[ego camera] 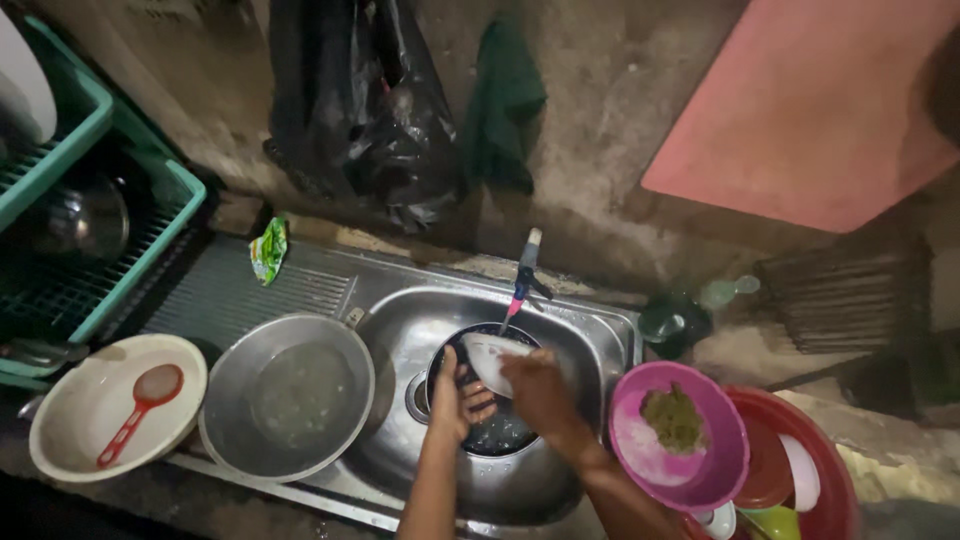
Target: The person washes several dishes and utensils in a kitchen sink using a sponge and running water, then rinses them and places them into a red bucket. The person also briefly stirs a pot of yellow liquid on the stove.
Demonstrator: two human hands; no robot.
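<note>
At the far left you see a green plastic rack (pixel 60 150) with a white plate (pixel 25 85) standing in it and a dark metal pot (pixel 85 220) lying lower in it. Below the rack a cream bowl (pixel 80 420) rests on the worktop (pixel 150 490), and a small red strainer (pixel 145 395) lies inside the bowl. Just beside it, to the right, a wide steel pan (pixel 290 395) with some cloudy water sits on the edge of the steel sink (pixel 400 320), and a small green sachet (pixel 268 250) lies on the ribbed drain part behind it. On the wall above hang a black plastic bag (pixel 370 100) and a dark green cloth (pixel 505 100). In the middle of the sink basin there is a dark round pot (pixel 500 435), directly under the tap (pixel 524 275). Your left hand (pixel 455 395) is over this pot with the fingers spread, touching the lower edge of a small white bowl (pixel 490 360). Your right hand (pixel 540 390) is closed on the right side of the same white bowl and holds it tilted above the dark pot. To the right of the sink stands a pink basin (pixel 640 450) with a greenish scrub pad (pixel 675 415) in it, and behind it a red basin (pixel 830 470) with some white dishes (pixel 800 470). A large pink board (pixel 820 100) leans on the wall at the upper right.
</note>
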